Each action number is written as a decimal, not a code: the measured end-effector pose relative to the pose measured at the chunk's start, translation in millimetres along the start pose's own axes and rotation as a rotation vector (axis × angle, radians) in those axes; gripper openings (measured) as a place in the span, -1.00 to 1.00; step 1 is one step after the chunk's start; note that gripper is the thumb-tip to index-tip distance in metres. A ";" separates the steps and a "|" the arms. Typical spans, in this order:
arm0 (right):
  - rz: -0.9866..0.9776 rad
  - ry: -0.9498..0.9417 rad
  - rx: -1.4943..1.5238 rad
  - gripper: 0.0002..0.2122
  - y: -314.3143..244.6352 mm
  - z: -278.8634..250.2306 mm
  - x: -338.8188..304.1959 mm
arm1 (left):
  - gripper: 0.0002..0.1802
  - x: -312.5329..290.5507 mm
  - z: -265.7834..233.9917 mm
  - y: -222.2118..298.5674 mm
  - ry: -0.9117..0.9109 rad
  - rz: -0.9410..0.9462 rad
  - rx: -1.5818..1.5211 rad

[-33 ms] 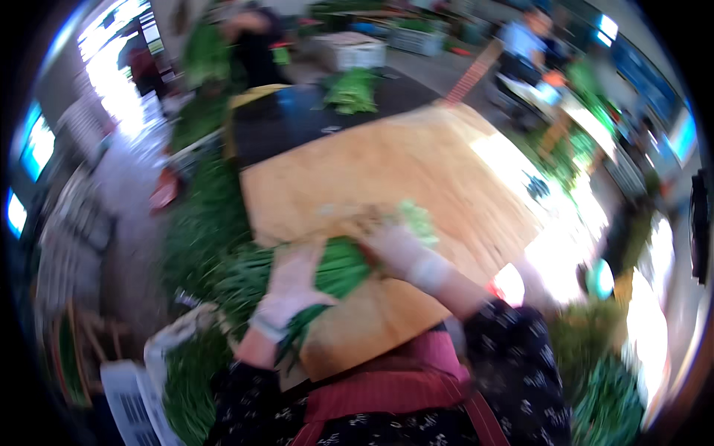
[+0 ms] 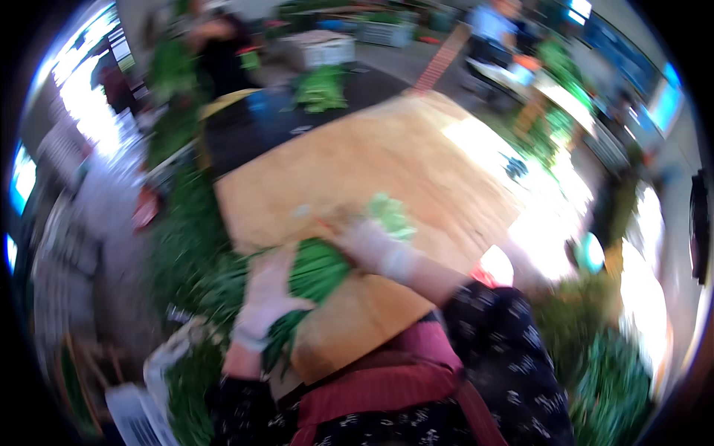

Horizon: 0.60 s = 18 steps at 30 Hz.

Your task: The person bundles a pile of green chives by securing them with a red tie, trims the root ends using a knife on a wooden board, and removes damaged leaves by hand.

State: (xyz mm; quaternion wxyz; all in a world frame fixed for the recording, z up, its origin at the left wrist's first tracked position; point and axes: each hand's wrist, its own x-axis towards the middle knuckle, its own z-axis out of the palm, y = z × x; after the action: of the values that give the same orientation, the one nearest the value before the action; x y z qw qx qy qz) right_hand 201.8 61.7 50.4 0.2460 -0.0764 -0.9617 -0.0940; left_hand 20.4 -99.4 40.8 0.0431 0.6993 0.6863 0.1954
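A bunch of long, narrow-leaved greens (image 2: 318,273) lies across the near left edge of the wooden board (image 2: 357,171). My left hand (image 2: 268,297), in a pale glove, rests flat on the leaves with its thumb stretched out to the right. Over the bunch, close to its light-green end (image 2: 390,214), my gloved right hand (image 2: 364,244) is closed around it. Motion smears the right fingertips, and a thin reddish streak beside them is too blurred to name. More loose greens (image 2: 216,290) spread left of my left hand.
A dark tabletop (image 2: 260,130) with another green bunch (image 2: 321,88) adjoins the board's far side. White crates (image 2: 134,416) stand at the lower left, and heaped greens (image 2: 613,379) at the lower right. Two people work beyond the table; another figure is near the bright doorway.
The whole view has shifted, so the board and both hands appear slightly farther left. Both hands stay on the bunch, with little change in their grip.
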 end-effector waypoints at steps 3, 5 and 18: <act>0.037 0.001 0.105 -0.64 2.7 30.4 -13.3 | 0.13 -21.5 -2.3 -14.0 0.002 -0.030 -0.196; -0.018 0.065 0.083 -0.71 2.3 26.2 -25.0 | 0.08 -28.0 -5.8 -15.2 -0.034 -0.094 -0.181; 0.544 -0.068 -0.634 -0.80 3.6 -203.7 -190.4 | -0.39 49.1 -25.1 51.7 0.393 0.341 -0.021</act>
State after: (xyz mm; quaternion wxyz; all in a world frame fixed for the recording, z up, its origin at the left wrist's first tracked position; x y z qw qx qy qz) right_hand 461.1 1.6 133.6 0.1941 -0.4024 -0.8376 -0.3144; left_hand 59.9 -59.5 91.4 -0.1174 0.7529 0.5517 0.3391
